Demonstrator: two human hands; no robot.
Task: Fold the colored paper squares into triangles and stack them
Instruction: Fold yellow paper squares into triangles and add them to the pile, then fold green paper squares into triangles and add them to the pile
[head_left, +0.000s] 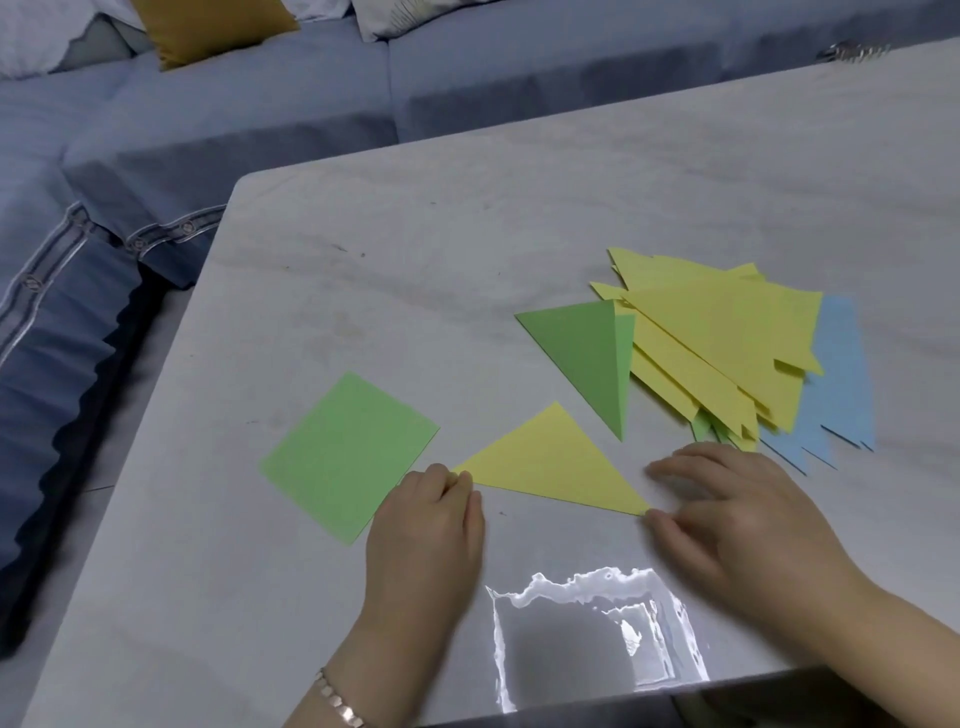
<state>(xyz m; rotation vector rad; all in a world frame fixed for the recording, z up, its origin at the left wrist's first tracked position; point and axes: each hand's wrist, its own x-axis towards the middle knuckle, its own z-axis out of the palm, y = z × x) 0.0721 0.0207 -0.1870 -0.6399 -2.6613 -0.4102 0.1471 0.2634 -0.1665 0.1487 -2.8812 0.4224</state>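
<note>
You're working at a pale, marble-patterned table with faint grey veins and a few small dark marks on its top. Near the table's front edge, a bright glare patch shows on the glossy surface. At its far right edge sits a small shiny object, too blurred to identify. Beyond the table's far side and round its left runs a blue-grey sofa, with a patterned trim band on the part left of the table. On the sofa, far behind the table, are a mustard cushion and white pillows. Light floor shows between table and sofa.
</note>
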